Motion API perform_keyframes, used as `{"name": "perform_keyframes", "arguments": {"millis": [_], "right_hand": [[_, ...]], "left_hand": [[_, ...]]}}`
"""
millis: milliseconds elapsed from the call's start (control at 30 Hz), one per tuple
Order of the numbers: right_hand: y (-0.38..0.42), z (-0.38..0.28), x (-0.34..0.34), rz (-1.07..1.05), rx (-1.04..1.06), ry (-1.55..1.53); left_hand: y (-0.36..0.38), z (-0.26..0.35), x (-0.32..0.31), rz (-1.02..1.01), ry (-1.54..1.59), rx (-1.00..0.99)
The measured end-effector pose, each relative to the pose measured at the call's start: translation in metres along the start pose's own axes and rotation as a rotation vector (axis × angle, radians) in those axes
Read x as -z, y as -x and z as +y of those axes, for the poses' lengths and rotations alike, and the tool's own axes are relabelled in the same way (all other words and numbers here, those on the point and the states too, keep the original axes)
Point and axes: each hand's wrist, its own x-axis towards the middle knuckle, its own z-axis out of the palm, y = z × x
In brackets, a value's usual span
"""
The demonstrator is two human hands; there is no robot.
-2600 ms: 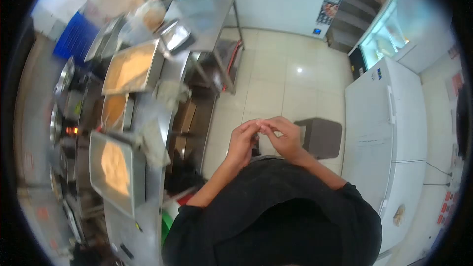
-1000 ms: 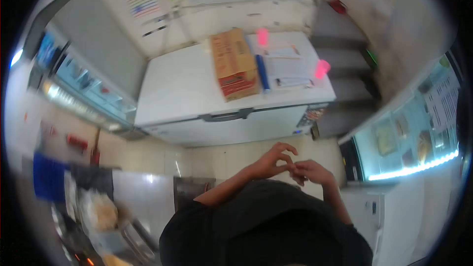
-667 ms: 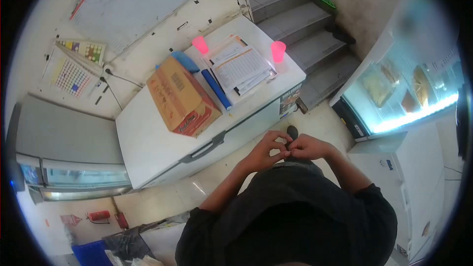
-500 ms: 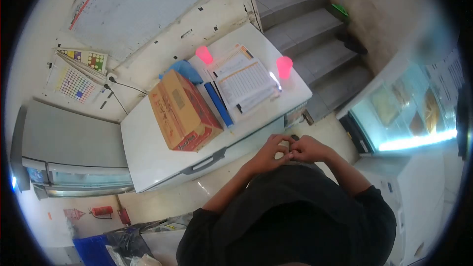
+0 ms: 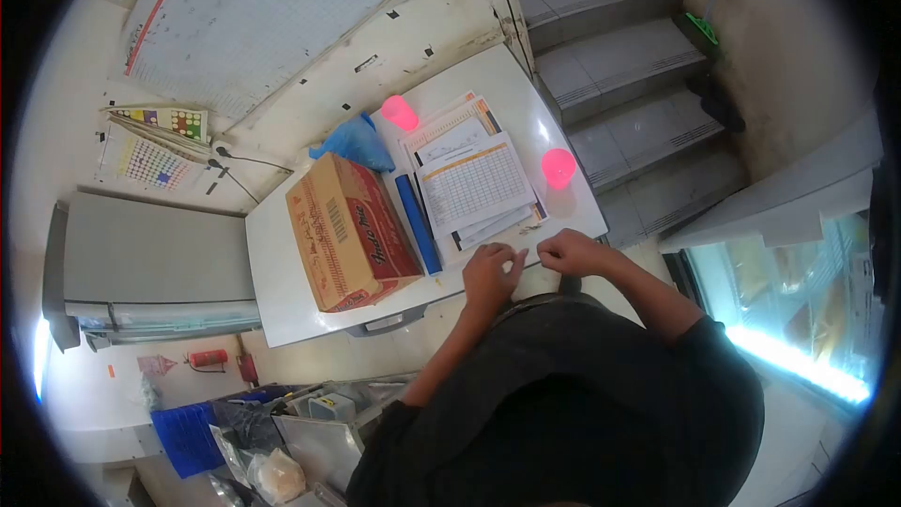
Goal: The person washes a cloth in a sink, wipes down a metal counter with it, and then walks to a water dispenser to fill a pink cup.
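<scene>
My left hand (image 5: 492, 276) is loosely curved over the near edge of the white chest-like surface (image 5: 272, 268). Its thumb stands away from the fingers, and I see nothing between them. My right hand (image 5: 569, 253) is a little to the right, apart from the left, with its fingers closed; whatever they may hold is hidden. Just beyond both hands lies a stack of printed sheets (image 5: 476, 186). A blue tube-like object (image 5: 418, 223) rests beside the stack. Two pink cups, a nearer cup (image 5: 558, 168) and a farther cup (image 5: 401, 113), stand around the papers.
A cardboard carton (image 5: 330, 237) sits left of the papers, with a blue plastic bag (image 5: 357, 143) behind it. Grey steps (image 5: 619, 75) rise at the back right. A lit glass display case (image 5: 807, 310) is on the right, and a grey freezer (image 5: 160, 249) on the left.
My hands, which were together, have come apart; the left is now more upright, the right still closed. The view has shifted, bringing the surface closer.
</scene>
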Motion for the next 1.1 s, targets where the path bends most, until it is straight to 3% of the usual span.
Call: {"name": "perform_keyframes", "arguments": {"millis": [33, 100, 133, 167, 233, 300, 367, 500, 633, 733, 800, 867, 933, 967, 1033, 1067, 1100], "right_hand": [[-0.004, 0.009, 0.006, -0.001, 0.001, -0.001], [-0.01, 0.05, 0.01, 0.142, -0.228, 0.077], [-0.02, 0.097, 0.003, 0.245, -0.364, 0.007], [-0.031, 0.117, 0.002, 0.232, -0.361, 0.01], [-0.049, 0.139, 0.004, 0.849, -0.161, 0.42], [-0.073, 0.142, 0.005, 0.91, -0.176, 0.33], [-0.092, 0.147, 0.004, 0.974, -0.189, 0.228], [-0.109, 0.143, 0.013, 0.815, -0.074, 0.046], [-0.106, 0.062, 0.043, 0.698, 0.155, 0.119], [-0.102, -0.041, 0.072, 0.637, 0.351, 0.148], [-0.102, -0.101, 0.092, 0.564, 0.484, 0.216], [-0.104, -0.156, 0.105, 0.493, 0.607, 0.282], [-0.106, -0.207, 0.113, 0.496, 0.899, 0.29], [-0.107, -0.231, 0.116, 0.483, 0.91, 0.3], [-0.11, -0.277, 0.117, 0.516, 1.148, 0.284], [-0.11, -0.296, 0.116, 0.502, 1.167, 0.29], [-0.112, -0.313, 0.115, 0.538, 1.246, 0.278]], "left_hand": [[-0.001, -0.012, -0.003, 0.0, -0.001, 0.002], [0.009, -0.043, -0.01, 0.074, 0.137, 0.245], [0.016, -0.054, -0.009, 0.078, 0.138, 0.255], [0.024, -0.065, -0.007, 0.116, 0.119, 0.295], [0.051, -0.087, -0.009, 0.162, 0.1, 0.347], [0.085, -0.111, -0.024, 0.212, 0.008, 0.532], [0.124, -0.134, -0.039, 0.228, 0.013, 0.574], [0.211, -0.185, -0.076, 0.045, -0.057, 0.878], [0.283, -0.208, -0.089, -0.101, 0.052, 1.158], [0.38, -0.275, -0.152, -0.204, 0.129, 1.24], [0.401, -0.273, -0.154, -0.26, 0.203, 1.247], [0.416, -0.225, -0.129, 0.277, 0.697, 0.849], [0.428, -0.294, -0.151, -0.042, 0.952, 1.11], [0.421, -0.313, -0.148, -0.221, 1.034, 1.237], [0.392, -0.31, -0.134, -0.186, 0.909, 1.408], [0.364, -0.297, -0.117, -0.164, 0.849, 1.494], [0.354, -0.294, -0.118, -0.144, 0.866, 1.49]]}}
